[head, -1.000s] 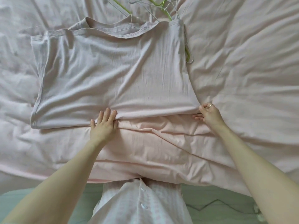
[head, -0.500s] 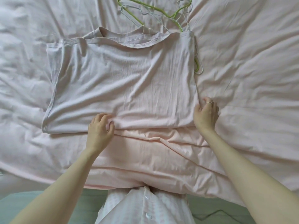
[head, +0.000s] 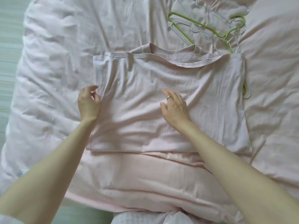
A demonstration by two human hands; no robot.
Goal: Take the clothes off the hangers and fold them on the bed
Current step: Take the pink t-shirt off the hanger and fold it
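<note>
Shirt (head: pixel 169 110): pale pink, off its hanger, lying on the bed (head: pixel 56 78) at centre, already doubled bottom-to-top so its hem edge lies just below the neckline. Creased; not yet narrowed side to side.

Left hand (head: pixel 89 104): at the shirt's left edge, fingers loosely curled against the fabric; whether they pinch the edge or merely touch it cannot be told.

Right hand (head: pixel 175 105): flat on the shirt's middle, fingers straight, gripping nothing. Ring worn.

Change: half a second ago both hands were at the near fold line, left at its middle, right at its right corner. Both have since moved up and leftward onto the cloth. Judged: the lengthwise fold is finished; right hand likely anchors a crease line while left prepares to bring the side across.

Hangers (head: pixel 208 28): green and white wire, heaped beyond the shirt's far right corner, one poking out at its right edge.

Second pink cloth (head: pixel 145 175): below the shirt, nearer the person.
</note>
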